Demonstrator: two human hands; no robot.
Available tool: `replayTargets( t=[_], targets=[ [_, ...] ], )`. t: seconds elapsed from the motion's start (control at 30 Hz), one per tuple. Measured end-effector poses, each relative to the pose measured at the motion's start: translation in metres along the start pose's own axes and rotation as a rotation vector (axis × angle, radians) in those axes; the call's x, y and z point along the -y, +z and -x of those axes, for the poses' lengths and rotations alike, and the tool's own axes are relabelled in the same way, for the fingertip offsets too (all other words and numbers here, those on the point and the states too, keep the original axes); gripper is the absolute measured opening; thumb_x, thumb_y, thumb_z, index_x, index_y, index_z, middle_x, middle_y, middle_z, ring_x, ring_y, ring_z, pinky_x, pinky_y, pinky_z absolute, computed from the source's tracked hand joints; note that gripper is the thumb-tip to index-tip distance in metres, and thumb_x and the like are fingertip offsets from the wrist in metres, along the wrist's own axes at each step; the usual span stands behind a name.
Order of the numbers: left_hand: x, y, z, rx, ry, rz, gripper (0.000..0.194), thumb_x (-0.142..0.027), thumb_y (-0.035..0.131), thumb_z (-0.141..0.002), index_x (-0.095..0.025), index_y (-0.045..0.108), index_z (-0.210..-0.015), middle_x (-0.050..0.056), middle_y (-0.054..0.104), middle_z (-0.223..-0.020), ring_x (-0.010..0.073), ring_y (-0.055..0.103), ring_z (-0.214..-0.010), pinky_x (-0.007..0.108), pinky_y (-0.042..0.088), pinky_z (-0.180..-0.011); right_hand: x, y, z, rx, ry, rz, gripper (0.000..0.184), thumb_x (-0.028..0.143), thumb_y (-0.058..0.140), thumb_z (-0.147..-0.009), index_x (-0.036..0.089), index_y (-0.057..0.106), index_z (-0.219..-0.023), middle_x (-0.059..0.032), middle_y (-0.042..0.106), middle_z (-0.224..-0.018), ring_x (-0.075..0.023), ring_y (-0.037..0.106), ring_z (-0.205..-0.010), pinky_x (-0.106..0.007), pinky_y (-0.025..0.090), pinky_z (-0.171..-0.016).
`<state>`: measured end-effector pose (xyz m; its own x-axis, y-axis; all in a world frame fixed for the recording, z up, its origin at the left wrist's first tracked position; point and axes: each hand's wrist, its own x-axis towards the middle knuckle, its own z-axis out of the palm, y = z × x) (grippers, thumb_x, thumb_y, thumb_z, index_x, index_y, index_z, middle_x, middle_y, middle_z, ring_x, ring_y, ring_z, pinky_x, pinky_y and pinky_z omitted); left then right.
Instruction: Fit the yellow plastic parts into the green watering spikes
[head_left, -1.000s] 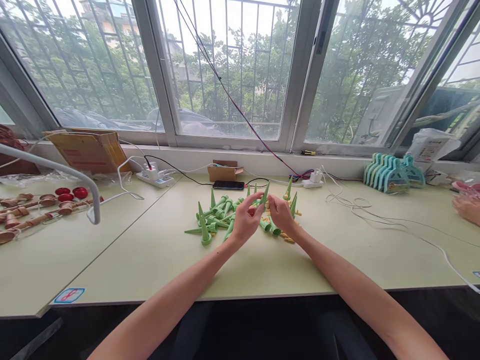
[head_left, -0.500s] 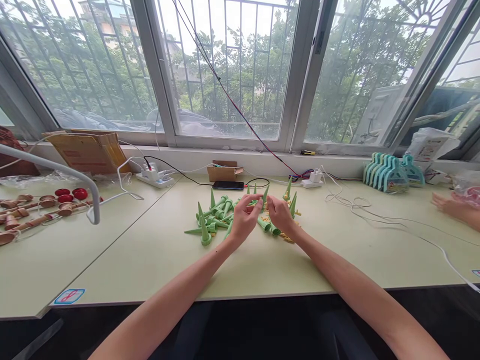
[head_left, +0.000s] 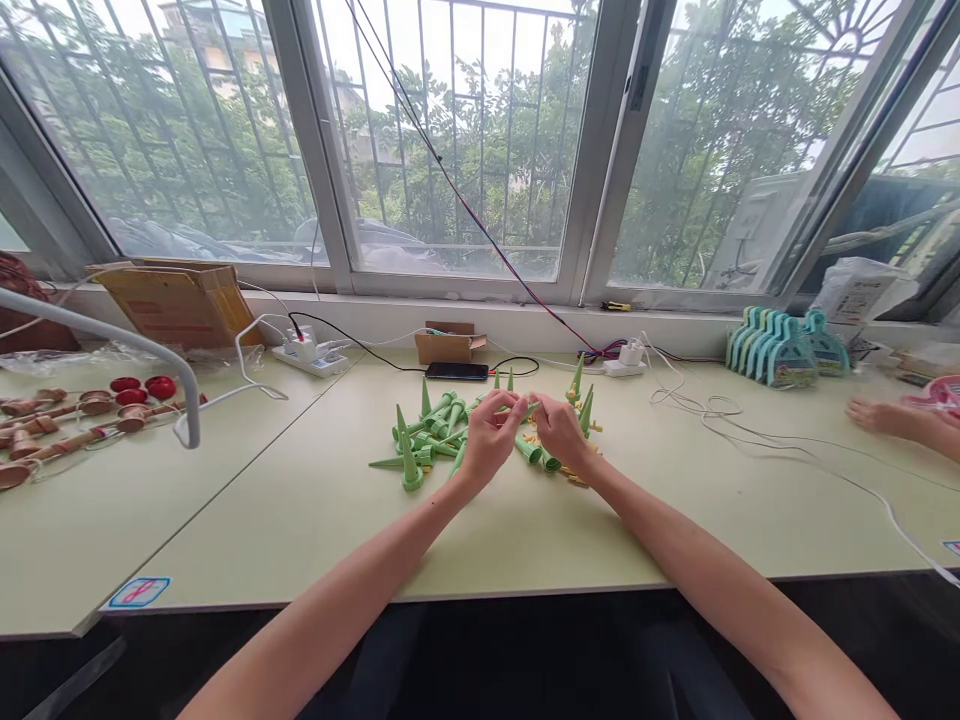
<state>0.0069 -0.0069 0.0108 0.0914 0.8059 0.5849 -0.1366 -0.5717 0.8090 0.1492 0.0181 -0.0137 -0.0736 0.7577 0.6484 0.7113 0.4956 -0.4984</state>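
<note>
A pile of green plastic cone spikes [head_left: 420,440] lies on the pale green table [head_left: 525,530], mixed with small yellow parts [head_left: 577,478]. Both of my hands meet over the pile. My left hand [head_left: 489,440] and my right hand [head_left: 559,430] are closed, pinching one green cone [head_left: 525,408] that now lies roughly level between them. Several cones stand upright on their wide ends around the hands, others lie on their sides.
A black phone [head_left: 457,371], a small cardboard box [head_left: 448,343] and a power strip [head_left: 309,355] with cables sit near the window. Teal items [head_left: 780,345] stand at the right. Another person's hand [head_left: 874,415] rests far right. Wooden and red toy parts [head_left: 90,405] lie left, by a lamp arm [head_left: 112,345].
The green cone between my hands tipped from pointing up to lying nearly level. My hands dropped slightly toward the pile. The other person's hand at the right slid further left along the table.
</note>
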Motion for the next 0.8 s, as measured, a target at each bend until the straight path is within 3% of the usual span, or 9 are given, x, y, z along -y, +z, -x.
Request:
replayTargets(
  t=[0.33, 0.47, 0.7, 0.8],
  targets=[
    [0.0032, 0.0008, 0.0029, 0.025, -0.006, -0.118, 0.038, -0.048, 0.068, -0.081, -0.015, 0.055, -0.069, 0.0, 0.049, -0.084, 0.0011, 0.035, -0.049, 0.02, 0.029, -0.041, -0.0029, 0.0003, 0.0002, 0.023, 0.029, -0.015, 0.03, 0.031, 0.035, -0.095, 0.019, 0.056, -0.078, -0.0002, 0.054, -0.059, -0.014, 0.04, -0.053, -0.025, 0.031, -0.056],
    [0.0001, 0.0008, 0.0035, -0.012, -0.041, -0.177, 0.041, -0.05, 0.069, -0.08, -0.016, 0.049, -0.067, -0.003, 0.045, -0.069, 0.0041, 0.036, -0.051, 0.021, 0.027, -0.046, -0.003, -0.0004, -0.0006, 0.02, 0.039, 0.001, 0.025, 0.029, 0.037, -0.092, 0.02, 0.055, -0.076, 0.0022, 0.047, -0.055, -0.0139, 0.035, -0.051, -0.025, 0.03, -0.055],
    [0.0006, 0.0017, 0.0033, 0.033, -0.128, -0.256, 0.06, -0.062, 0.063, -0.078, -0.016, 0.037, -0.048, -0.005, 0.03, -0.048, 0.006, 0.028, -0.047, 0.024, 0.022, -0.047, -0.0028, -0.0027, -0.0007, -0.014, 0.032, -0.019, 0.013, 0.022, 0.041, -0.082, 0.022, 0.046, -0.07, 0.0049, 0.037, -0.054, -0.013, 0.03, -0.052, -0.025, 0.027, -0.053],
    [-0.0007, 0.0028, 0.0033, 0.068, -0.203, -0.294, 0.062, -0.065, 0.061, -0.078, -0.016, 0.044, -0.044, -0.004, 0.033, -0.043, 0.0061, 0.03, -0.043, 0.024, 0.022, -0.045, -0.0029, -0.0033, 0.0, -0.025, 0.023, -0.039, 0.007, 0.022, 0.044, -0.078, 0.022, 0.045, -0.071, 0.0058, 0.034, -0.055, -0.0128, 0.03, -0.053, -0.024, 0.027, -0.053]
  ],
)
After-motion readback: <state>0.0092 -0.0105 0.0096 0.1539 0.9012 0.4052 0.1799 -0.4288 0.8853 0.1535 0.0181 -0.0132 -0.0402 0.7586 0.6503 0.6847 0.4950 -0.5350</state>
